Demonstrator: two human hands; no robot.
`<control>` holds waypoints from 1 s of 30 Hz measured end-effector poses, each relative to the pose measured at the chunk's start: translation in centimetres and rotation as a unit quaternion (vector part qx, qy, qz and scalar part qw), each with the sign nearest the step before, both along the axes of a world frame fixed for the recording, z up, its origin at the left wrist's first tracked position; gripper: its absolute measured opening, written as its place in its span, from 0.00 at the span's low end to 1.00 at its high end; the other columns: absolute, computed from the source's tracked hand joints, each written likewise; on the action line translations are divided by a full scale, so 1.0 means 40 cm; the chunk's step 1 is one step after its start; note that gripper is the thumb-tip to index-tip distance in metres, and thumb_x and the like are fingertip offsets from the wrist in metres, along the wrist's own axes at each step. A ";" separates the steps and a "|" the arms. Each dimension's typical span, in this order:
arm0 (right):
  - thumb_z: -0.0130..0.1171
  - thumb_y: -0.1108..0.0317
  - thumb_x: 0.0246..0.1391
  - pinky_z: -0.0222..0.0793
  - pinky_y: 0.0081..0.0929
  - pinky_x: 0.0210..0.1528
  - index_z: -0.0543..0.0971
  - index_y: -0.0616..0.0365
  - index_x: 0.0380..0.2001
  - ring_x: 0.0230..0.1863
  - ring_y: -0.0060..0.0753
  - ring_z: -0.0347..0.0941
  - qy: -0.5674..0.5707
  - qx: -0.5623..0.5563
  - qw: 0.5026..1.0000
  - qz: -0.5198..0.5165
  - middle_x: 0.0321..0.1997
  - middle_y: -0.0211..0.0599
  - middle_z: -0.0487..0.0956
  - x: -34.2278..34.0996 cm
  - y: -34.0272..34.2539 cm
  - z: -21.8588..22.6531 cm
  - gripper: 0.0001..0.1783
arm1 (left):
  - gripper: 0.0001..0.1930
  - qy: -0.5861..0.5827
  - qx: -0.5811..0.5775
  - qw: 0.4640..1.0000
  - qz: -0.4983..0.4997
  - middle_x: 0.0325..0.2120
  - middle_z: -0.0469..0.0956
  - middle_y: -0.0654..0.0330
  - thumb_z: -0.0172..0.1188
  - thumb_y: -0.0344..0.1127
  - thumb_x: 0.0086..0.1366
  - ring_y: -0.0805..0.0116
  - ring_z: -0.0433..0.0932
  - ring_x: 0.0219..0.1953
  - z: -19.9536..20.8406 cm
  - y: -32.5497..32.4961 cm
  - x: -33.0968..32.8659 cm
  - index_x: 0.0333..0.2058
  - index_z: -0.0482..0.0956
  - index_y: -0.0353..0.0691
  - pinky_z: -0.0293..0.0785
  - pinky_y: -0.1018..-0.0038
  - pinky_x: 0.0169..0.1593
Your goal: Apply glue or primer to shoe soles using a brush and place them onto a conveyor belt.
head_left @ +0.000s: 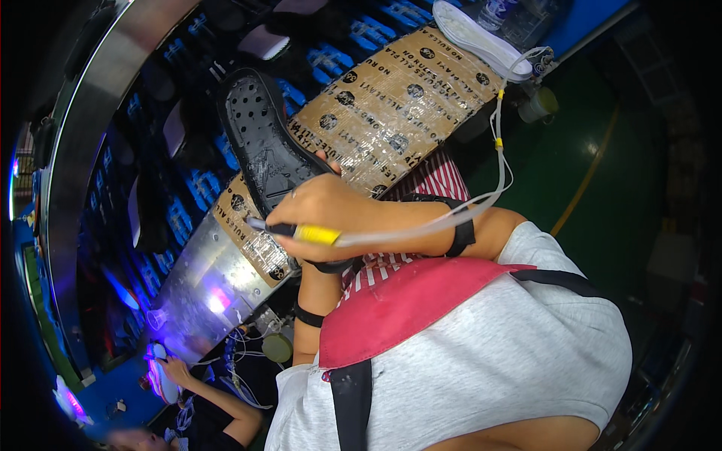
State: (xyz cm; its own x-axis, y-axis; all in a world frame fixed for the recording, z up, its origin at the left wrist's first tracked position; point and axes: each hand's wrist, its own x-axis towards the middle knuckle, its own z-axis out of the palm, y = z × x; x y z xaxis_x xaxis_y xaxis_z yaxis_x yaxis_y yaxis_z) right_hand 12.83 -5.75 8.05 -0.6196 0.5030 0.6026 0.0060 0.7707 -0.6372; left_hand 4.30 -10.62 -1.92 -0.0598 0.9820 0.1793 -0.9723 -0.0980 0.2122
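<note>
A black shoe sole lies tilted over the work strip, its holed, wet-looking inner face turned up. My left hand is mostly hidden behind the sole and my other hand; a few fingertips show curled at the sole's right edge. In my right hand is a glue brush with a dark handle, yellow tape and a pale tube running back along my forearm. Its light tip is at the sole's lower left edge; I cannot tell whether it touches.
Printed brown covering wraps the metal ledge. Beyond it, a conveyor carries shoe parts between blue holders. A white sole lies at the far right, near a lidded cup. A co-worker's hand holds a shoe at lower left.
</note>
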 end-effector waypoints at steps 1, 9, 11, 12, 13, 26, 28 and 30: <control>0.58 0.64 0.35 0.68 0.37 0.33 0.79 0.56 0.26 0.24 0.43 0.73 0.059 -0.050 0.997 0.001 0.21 0.41 0.76 0.004 -0.002 -0.001 0.11 | 0.51 0.001 0.006 1.000 0.005 0.56 0.53 0.40 0.54 0.68 0.46 0.41 0.58 0.56 0.002 0.002 -0.002 0.60 0.48 0.37 0.64 0.45 0.51; 0.60 0.69 0.36 0.69 0.32 0.34 0.78 0.56 0.26 0.26 0.41 0.74 -0.022 0.038 0.998 0.050 0.22 0.40 0.76 0.020 -0.022 -0.002 0.09 | 0.52 0.004 0.049 0.998 0.028 0.56 0.53 0.40 0.55 0.68 0.45 0.41 0.58 0.56 0.018 0.019 -0.009 0.60 0.48 0.37 0.64 0.46 0.51; 0.61 0.68 0.37 0.70 0.30 0.32 0.78 0.58 0.26 0.26 0.41 0.75 0.029 -0.054 0.995 0.078 0.23 0.41 0.77 0.033 -0.012 0.011 0.09 | 0.52 0.000 0.065 0.997 0.031 0.56 0.53 0.40 0.55 0.68 0.45 0.41 0.58 0.56 0.017 0.024 -0.017 0.60 0.48 0.37 0.64 0.46 0.51; 0.61 0.68 0.37 0.70 0.29 0.31 0.79 0.59 0.26 0.26 0.41 0.75 0.048 -0.113 0.989 0.079 0.24 0.41 0.77 0.039 -0.008 0.015 0.10 | 0.52 -0.001 0.072 0.997 0.032 0.56 0.53 0.40 0.56 0.68 0.45 0.41 0.58 0.56 0.019 0.027 -0.022 0.59 0.49 0.37 0.64 0.46 0.51; 0.62 0.67 0.37 0.70 0.27 0.30 0.79 0.59 0.27 0.25 0.40 0.75 0.050 -0.098 0.993 0.034 0.24 0.42 0.77 0.042 -0.008 0.006 0.11 | 0.52 0.000 0.079 0.996 0.034 0.56 0.53 0.40 0.56 0.68 0.45 0.41 0.58 0.56 0.016 0.030 -0.024 0.59 0.49 0.37 0.64 0.46 0.51; 0.62 0.71 0.38 0.70 0.26 0.25 0.78 0.60 0.31 0.22 0.38 0.74 0.035 -0.086 0.993 0.074 0.22 0.41 0.77 0.078 -0.029 -0.012 0.12 | 0.50 -0.083 0.099 0.991 0.016 0.55 0.59 0.48 0.69 0.56 0.37 0.48 0.55 0.58 0.061 0.022 -0.060 0.57 0.56 0.40 0.55 0.52 0.59; 0.62 0.71 0.38 0.69 0.25 0.25 0.78 0.60 0.30 0.21 0.38 0.74 0.034 -0.044 0.990 0.133 0.21 0.41 0.76 0.077 -0.042 -0.016 0.12 | 0.53 0.014 0.089 0.995 -0.028 0.57 0.55 0.50 0.69 0.57 0.35 0.51 0.53 0.60 0.043 0.021 -0.079 0.59 0.53 0.41 0.56 0.48 0.58; 0.62 0.71 0.38 0.70 0.25 0.25 0.79 0.60 0.30 0.22 0.37 0.75 0.024 -0.046 0.986 0.156 0.22 0.41 0.77 0.083 -0.037 -0.017 0.12 | 0.56 0.014 0.085 0.996 -0.029 0.59 0.51 0.50 0.69 0.57 0.35 0.52 0.52 0.60 0.041 0.018 -0.077 0.60 0.50 0.42 0.55 0.46 0.57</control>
State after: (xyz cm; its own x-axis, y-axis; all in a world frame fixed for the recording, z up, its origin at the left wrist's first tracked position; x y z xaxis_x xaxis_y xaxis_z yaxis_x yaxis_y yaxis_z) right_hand 16.13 -7.23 7.37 -0.7245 0.3454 0.5965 -0.2555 0.6693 -0.6977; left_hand 1.22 -9.90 -0.29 0.0031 0.9389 0.3441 -0.9713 -0.0791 0.2245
